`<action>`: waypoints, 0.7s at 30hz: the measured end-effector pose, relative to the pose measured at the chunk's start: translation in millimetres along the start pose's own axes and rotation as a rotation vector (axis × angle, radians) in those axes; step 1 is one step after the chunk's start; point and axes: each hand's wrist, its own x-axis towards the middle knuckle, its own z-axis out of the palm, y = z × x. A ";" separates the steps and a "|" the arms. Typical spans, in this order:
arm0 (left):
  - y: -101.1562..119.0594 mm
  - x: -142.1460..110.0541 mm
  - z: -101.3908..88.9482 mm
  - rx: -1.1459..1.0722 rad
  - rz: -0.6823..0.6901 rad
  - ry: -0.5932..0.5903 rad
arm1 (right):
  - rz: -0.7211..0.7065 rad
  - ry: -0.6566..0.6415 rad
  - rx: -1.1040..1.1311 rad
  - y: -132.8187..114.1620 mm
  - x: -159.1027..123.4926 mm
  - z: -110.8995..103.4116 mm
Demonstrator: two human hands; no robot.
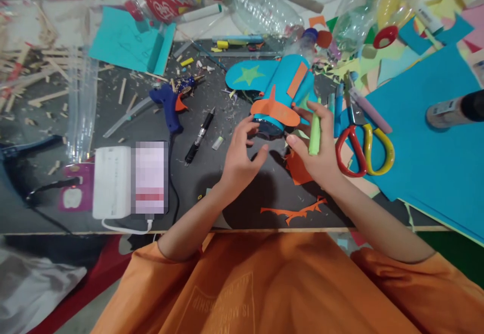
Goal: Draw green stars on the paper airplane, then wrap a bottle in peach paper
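Observation:
A toy airplane (pixel 278 89) made from a plastic bottle lies on the dark tabletop. It is wrapped in blue paper, with an orange strip, orange tail pieces and a green star on its left wing. My left hand (pixel 244 150) is beside the bottle's dark near end, fingers curved and apart, holding nothing; whether the fingertips touch it I cannot tell. On the other side, my right hand (pixel 317 145) has a light green marker (pixel 314 132) across its fingers, with the fingertips close to the orange tail. Orange paper scraps (pixel 295 212) lie below the hands.
Scissors (pixel 365 147) and blue paper sheets (pixel 427 122) lie to the right. On the left are a glue gun (pixel 168 102), a pen (pixel 200 136), a phone (pixel 151 178) and a white power bank (pixel 112 183). Plastic bottles (pixel 264 9) line the back; wood sticks litter the left.

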 end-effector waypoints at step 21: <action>13.4 1.5 -0.5 0.017 0.313 -0.254 | -0.228 0.075 -0.427 -39.4 46.7 -15.8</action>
